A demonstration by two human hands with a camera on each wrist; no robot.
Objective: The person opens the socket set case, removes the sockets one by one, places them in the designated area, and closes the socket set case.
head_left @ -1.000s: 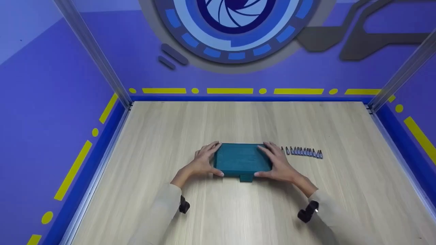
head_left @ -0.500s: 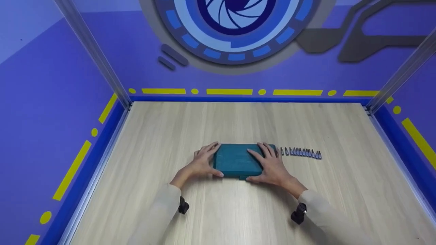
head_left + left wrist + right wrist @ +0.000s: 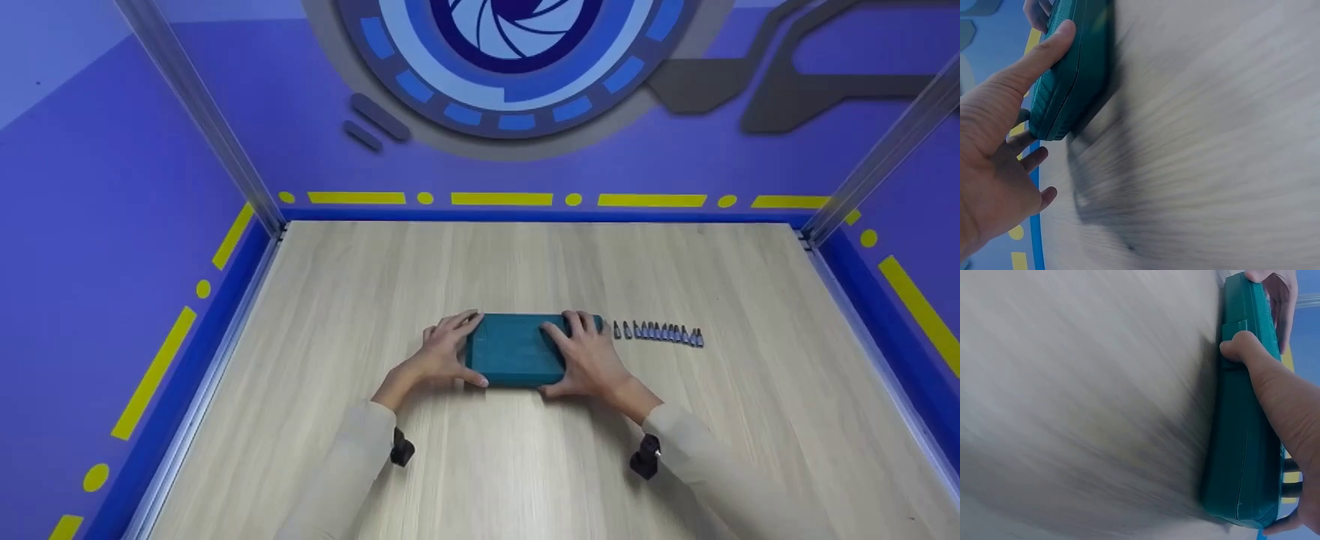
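Note:
A teal plastic case lies flat on the table, its lid down. My left hand holds its left end, thumb at the near edge and fingers at the far corner. Across the right part of the case lies my right hand, gripping it with the fingers over the lid to the far edge. In the right wrist view the right thumb presses on the latch at the front side. Whatever the case contains is hidden.
Just right of the case, several small metal screwdriver bits stand or lie in a row; which, I cannot tell. The pale wooden table is bordered by blue-purple walls at the back and both sides.
My right hand has slid left along the case, its thumb moving onto the front latch, which it now covers in the head view. The left hand keeps its hold.

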